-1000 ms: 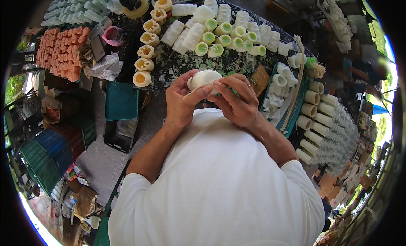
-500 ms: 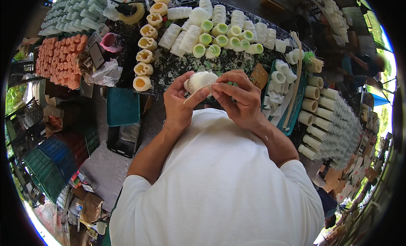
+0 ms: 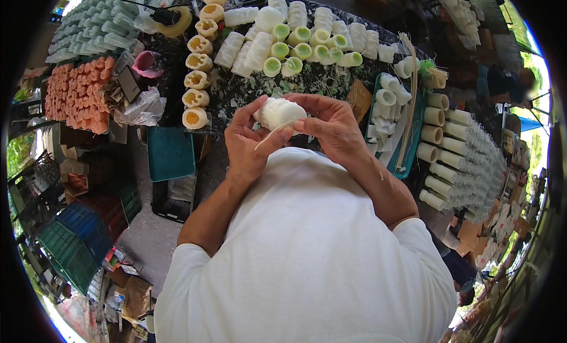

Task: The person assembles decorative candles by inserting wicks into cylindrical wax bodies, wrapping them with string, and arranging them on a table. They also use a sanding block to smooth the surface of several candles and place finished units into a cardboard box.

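Between my two hands, just above the near edge of the dark table, is a white, ribbed, waxy candle point(image 3: 282, 113). My left hand point(image 3: 248, 139) grips its left side, the thumb pressing a thin cream-coloured wick-like strip point(image 3: 266, 139) along the near side. From the right, my right hand point(image 3: 335, 129) closes round the candle, thumb at its near right end and fingers over the far side. The fingertips behind the candle are hidden. Beyond my hands lie several white ribbed cylinders point(image 3: 258, 51) and shorter hollow ones with pale green insides point(image 3: 302, 51).
Cream hollow cups point(image 3: 198, 80) form a row at left. Farther left are peach-coloured pieces point(image 3: 80, 92) and a pink cup point(image 3: 147, 64). A teal tray point(image 3: 170, 154) sits below the table edge; another teal tray point(image 3: 403, 169) at right bears white pieces and long strands point(image 3: 409, 107).
My right hand's fingers have shifted from a pinch at the candle's right end to a wrap around its far side. More of the candle's rounded right end shows.
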Demonstrator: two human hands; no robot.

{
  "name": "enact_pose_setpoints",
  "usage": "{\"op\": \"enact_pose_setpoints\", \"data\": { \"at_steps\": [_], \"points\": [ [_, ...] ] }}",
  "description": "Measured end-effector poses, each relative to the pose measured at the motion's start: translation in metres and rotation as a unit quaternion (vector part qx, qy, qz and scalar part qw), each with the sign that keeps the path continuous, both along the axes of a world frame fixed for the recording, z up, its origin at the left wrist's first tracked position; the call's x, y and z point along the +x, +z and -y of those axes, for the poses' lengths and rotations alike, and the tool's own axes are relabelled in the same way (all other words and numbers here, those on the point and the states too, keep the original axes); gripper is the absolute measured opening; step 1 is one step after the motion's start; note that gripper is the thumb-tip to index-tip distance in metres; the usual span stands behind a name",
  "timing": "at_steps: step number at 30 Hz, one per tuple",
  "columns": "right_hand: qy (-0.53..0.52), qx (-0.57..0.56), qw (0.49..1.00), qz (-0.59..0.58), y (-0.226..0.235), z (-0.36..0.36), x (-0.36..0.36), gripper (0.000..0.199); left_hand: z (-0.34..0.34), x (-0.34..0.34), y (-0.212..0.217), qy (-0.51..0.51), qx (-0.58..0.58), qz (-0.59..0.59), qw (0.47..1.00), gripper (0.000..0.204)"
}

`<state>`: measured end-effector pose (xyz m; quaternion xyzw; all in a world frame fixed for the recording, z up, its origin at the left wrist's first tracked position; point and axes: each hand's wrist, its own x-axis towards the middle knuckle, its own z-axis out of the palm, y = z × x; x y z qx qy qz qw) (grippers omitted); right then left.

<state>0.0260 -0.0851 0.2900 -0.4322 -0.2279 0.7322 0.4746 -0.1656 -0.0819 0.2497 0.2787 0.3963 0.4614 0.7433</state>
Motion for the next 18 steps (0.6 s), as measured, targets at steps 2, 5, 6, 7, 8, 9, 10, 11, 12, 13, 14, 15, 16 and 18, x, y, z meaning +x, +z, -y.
{"op": "enact_pose_setpoints", "data": {
  "at_steps": [2,5,6,7,8,9,10,11,12,13,14,15,16,18],
  "points": [
    [-0.001,-0.005,1.0,-0.023,0.001,0.002,-0.003,0.046,0.002,-0.002,-0.003,0.004,0.02,-0.029,0.999,0.078],
    [-0.006,0.0,1.0,-0.014,-0.002,0.006,-0.007,0.046,0.004,-0.004,-0.009,0.008,0.056,-0.077,0.995,0.077],
    [-0.005,-0.001,1.0,-0.011,-0.004,0.007,-0.007,0.045,0.005,-0.005,-0.01,0.009,0.068,-0.094,0.993,0.076],
    [-0.003,-0.003,1.0,-0.008,-0.006,0.008,-0.008,0.044,0.005,-0.006,-0.009,0.009,0.058,-0.087,0.994,0.076],
    [-0.002,-0.005,1.0,-0.003,-0.007,0.008,-0.008,0.043,0.005,-0.006,-0.007,0.008,0.048,-0.079,0.996,0.076],
    [0.0,-0.01,1.0,0.002,-0.008,0.009,-0.008,0.043,0.005,-0.006,-0.007,0.008,0.038,-0.071,0.997,0.076],
    [0.001,-0.016,1.0,0.008,-0.008,0.009,-0.009,0.043,0.007,-0.007,-0.009,0.01,0.049,-0.085,0.995,0.075],
    [0.002,-0.022,1.0,0.014,-0.008,0.009,-0.01,0.043,0.008,-0.008,-0.012,0.011,0.061,-0.098,0.993,0.075],
    [0.003,-0.022,1.0,0.016,-0.009,0.009,-0.01,0.043,0.009,-0.008,-0.013,0.012,0.072,-0.112,0.991,0.075],
    [0.004,-0.022,1.0,0.019,-0.011,0.01,-0.011,0.043,0.009,-0.009,-0.014,0.013,0.066,-0.112,0.991,0.075],
    [0.005,-0.022,1.0,0.021,-0.012,0.01,-0.012,0.043,0.008,-0.009,-0.013,0.013,0.061,-0.112,0.992,0.075],
    [0.011,-0.031,0.999,0.023,-0.014,0.009,-0.012,0.043,0.007,-0.009,-0.012,0.014,0.055,-0.112,0.992,0.075],
    [0.018,-0.04,0.999,0.025,-0.015,0.008,-0.013,0.043,0.007,-0.01,-0.016,0.015,0.049,-0.12,0.991,0.076],
    [0.017,-0.045,0.999,0.019,-0.015,0.006,-0.014,0.043,0.002,-0.013,-0.023,0.018,0.045,-0.136,0.989,0.077]
  ]
}}
